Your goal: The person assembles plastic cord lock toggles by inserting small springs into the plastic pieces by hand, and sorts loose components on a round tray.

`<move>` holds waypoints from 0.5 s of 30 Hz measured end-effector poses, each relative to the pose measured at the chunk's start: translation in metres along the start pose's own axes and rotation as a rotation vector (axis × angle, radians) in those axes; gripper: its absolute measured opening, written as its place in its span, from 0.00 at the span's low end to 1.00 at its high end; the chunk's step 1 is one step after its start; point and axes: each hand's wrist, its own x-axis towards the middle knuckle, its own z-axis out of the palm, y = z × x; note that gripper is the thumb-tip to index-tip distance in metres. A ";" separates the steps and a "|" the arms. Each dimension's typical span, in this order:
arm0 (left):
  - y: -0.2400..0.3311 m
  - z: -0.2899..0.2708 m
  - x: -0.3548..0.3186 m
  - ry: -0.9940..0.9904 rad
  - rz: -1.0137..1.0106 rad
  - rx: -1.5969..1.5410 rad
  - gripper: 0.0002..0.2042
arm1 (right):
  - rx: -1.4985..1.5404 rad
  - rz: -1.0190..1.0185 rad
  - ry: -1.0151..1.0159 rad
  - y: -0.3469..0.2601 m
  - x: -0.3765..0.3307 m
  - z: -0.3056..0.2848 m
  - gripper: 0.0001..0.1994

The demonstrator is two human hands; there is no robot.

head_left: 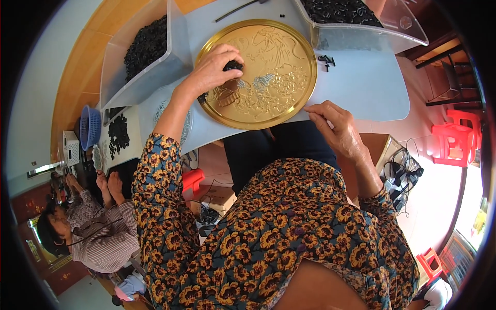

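Note:
A round golden tray (pixel 281 57) with an embossed pattern lies on the pale blue table in front of me. Over its left part, my left hand (pixel 214 67) is closed around a clump of small black parts (pixel 233 65). More black pieces (pixel 202 97) show at the tray's left rim, below that hand. By the lower right rim is my right hand (pixel 337 126), its fingers curled and the thumb close to the index finger. Anything between those fingertips is too small to make out.
Clear plastic bins hold black parts at the left (pixel 147 49) and the far right (pixel 341 13). A few black pieces (pixel 326 62) lie right of the tray. At left, a blue basket (pixel 90 127) stands near another seated person (pixel 101 240). Red stools (pixel 448 144) are at right.

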 end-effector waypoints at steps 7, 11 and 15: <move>-0.013 -0.001 0.001 0.179 0.057 0.176 0.06 | -0.015 -0.007 0.027 0.005 0.004 0.003 0.07; 0.001 -0.002 -0.006 0.256 0.078 0.275 0.07 | -0.051 -0.020 0.027 0.008 0.006 0.003 0.07; 0.026 -0.002 -0.012 0.041 -0.049 -0.033 0.06 | -0.015 -0.035 0.015 0.016 0.007 0.004 0.08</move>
